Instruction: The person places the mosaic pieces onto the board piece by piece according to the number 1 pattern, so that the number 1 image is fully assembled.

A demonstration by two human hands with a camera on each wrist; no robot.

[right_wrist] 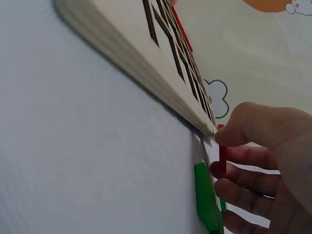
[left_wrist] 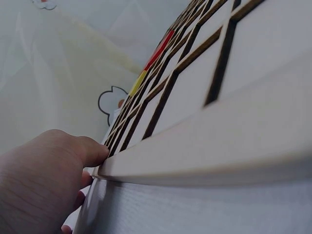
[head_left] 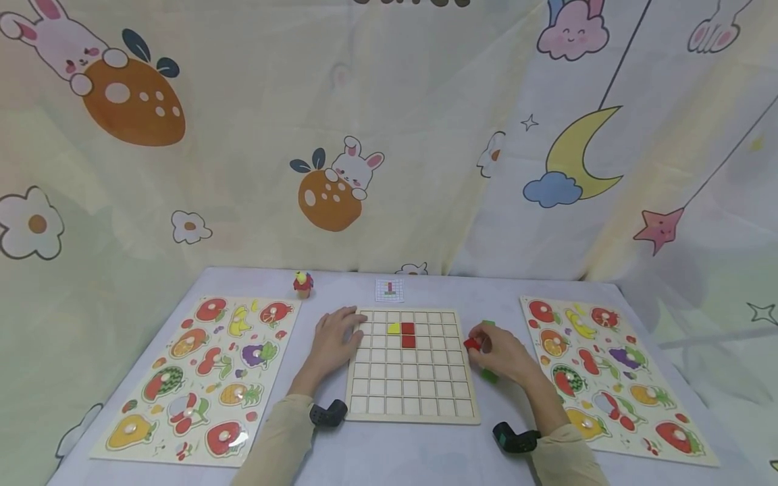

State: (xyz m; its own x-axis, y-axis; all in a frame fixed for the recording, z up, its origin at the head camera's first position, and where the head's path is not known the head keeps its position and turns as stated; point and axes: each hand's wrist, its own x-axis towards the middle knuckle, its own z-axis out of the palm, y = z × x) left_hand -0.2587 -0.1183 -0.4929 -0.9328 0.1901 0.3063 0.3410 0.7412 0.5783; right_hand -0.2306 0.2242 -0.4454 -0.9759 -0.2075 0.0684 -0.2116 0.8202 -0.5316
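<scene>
A wooden grid board [head_left: 411, 388] lies mid-table, with one yellow tile [head_left: 394, 329] and two red tiles [head_left: 408, 341] in its upper cells. My left hand [head_left: 331, 344] rests at the board's upper left edge, its fingers touching the rim; the left wrist view shows the hand [left_wrist: 53, 170] against that rim. Just off the right side, my right hand [head_left: 501, 352] pinches a red tile [head_left: 471, 344] between thumb and fingers. The right wrist view shows this tile [right_wrist: 223, 158] edge-on. Green pieces [head_left: 489, 376] lie under the right hand, partly hidden by it.
Behind the board lies a small pattern card [head_left: 390, 290], with a little red and yellow figure [head_left: 302, 284] to its left. Fruit puzzle boards flank the grid, one at left [head_left: 200, 378] and one at right [head_left: 614, 378]. A printed curtain [head_left: 243, 169] hangs behind the table.
</scene>
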